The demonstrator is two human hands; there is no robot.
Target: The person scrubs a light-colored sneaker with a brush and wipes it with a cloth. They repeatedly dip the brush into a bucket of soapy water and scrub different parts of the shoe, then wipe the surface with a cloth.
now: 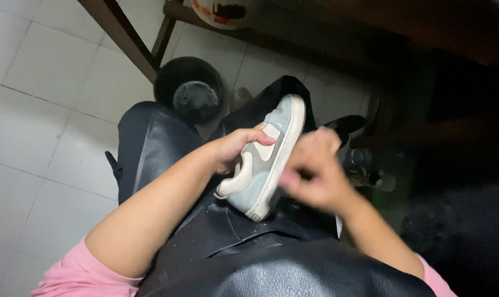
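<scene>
A light blue, grey and cream sneaker [264, 159] lies on its side across my lap, sole edge turned to the right. My left hand [234, 148] grips its upper from the left, thumb laid over the side panel. My right hand [315, 170] is blurred and pressed against the sole edge, fingers curled around something small and dark that I cannot make out. A black leather-like apron [244, 258] covers my lap under the shoe.
A black round bucket [190, 91] stands on the white tiled floor [46, 110] beyond my knees, beside a brown wooden table leg [123, 38]. A black shoe [346, 124] and other dim items lie to the right in shadow.
</scene>
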